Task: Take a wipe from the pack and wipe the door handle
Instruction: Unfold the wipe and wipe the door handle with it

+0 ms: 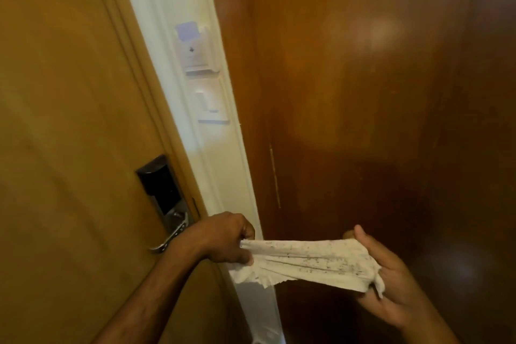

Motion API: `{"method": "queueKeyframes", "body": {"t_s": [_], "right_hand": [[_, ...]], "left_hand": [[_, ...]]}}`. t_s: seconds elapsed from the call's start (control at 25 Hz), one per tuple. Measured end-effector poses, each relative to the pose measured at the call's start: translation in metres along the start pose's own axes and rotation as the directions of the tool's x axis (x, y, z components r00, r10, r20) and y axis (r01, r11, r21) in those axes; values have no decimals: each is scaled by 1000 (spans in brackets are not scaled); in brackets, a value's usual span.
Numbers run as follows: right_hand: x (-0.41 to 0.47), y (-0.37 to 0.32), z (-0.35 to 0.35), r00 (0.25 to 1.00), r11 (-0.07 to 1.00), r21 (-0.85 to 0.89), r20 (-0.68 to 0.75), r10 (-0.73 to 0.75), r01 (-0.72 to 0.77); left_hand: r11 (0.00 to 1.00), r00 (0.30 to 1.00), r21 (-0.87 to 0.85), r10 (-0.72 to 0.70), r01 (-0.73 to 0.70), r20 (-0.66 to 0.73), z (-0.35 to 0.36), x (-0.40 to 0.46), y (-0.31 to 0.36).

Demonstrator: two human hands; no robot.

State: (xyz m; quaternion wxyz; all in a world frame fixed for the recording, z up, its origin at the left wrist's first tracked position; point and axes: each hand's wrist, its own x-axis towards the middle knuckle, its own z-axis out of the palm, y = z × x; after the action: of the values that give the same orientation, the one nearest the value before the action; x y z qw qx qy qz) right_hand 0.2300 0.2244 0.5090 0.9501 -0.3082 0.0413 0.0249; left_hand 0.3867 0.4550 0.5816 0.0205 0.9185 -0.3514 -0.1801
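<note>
From the head view I counted one wipe (307, 262), dirt-speckled and stretched between two hands: my left hand (223, 237) pinched one end, my right hand (391, 285) gripped the other. One lever door handle (173, 234) sat just behind my left wrist.

This looks like the entry of a hotel room. The light wooden door (69, 120) carries a black electronic lock (159, 184) with a metal lever handle (170, 234) below it. On the white strip of wall (220, 170) beside the frame sits a key-card holder (192, 47) with a card (186, 29) slotted in, and a light switch (209, 105) under it. Dark polished wood panelling (377, 92) fills the right side
</note>
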Motion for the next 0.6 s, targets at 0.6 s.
{"method": "queueKeyframes", "body": {"t_s": [0.6], "right_hand": [[188, 214, 92, 989, 982, -171, 107, 103, -84]], "left_hand": [[477, 653, 658, 208, 582, -728, -12, -111, -218]]}}
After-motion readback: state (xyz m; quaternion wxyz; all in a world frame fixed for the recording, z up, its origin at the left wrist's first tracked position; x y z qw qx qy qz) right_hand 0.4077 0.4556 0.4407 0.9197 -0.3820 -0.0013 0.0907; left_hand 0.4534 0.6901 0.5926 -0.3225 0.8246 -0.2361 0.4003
